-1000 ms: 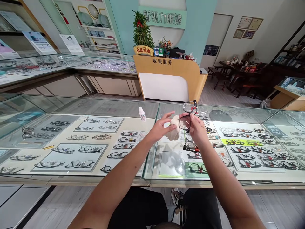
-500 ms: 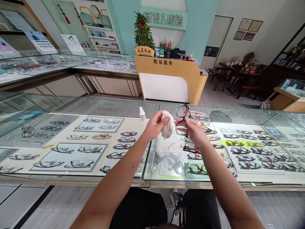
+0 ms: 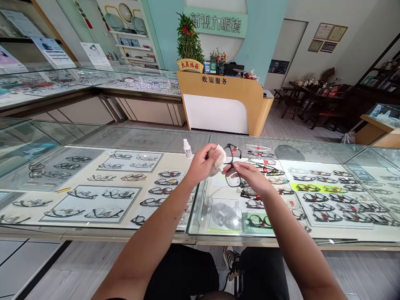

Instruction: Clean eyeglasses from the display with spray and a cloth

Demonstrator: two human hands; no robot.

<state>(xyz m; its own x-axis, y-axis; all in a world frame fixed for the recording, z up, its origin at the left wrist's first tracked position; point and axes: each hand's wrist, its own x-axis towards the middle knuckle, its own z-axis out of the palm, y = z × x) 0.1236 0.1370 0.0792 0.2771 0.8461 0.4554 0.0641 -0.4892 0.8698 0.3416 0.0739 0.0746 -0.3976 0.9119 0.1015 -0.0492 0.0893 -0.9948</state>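
A bunched, pale cleaning cloth [image 3: 219,159] is pinched in my left hand [image 3: 203,163], thumb on top. My right hand [image 3: 251,176] grips a pair of dark-framed eyeglasses [image 3: 229,166] near the bridge, so that one lens stands above the other. The cloth is right beside the upper lens's edge; whether they touch I cannot tell. Both hands are over the glass display counter [image 3: 200,200]. Just behind my left hand a small white bottle [image 3: 187,148] stands upright on the glass.
Under the glass lie rows of eyeglasses [image 3: 325,198] on both sides. A wooden cashier desk [image 3: 256,104] with a potted plant [image 3: 189,41] stands across the aisle. More display cases [image 3: 140,85] run along the left, and a dark table with benches [image 3: 308,93] is at the back right.
The glasses have turned and moved left and slightly down, closer to the cloth. My left hand keeps its place, with the cloth now gathered tighter.
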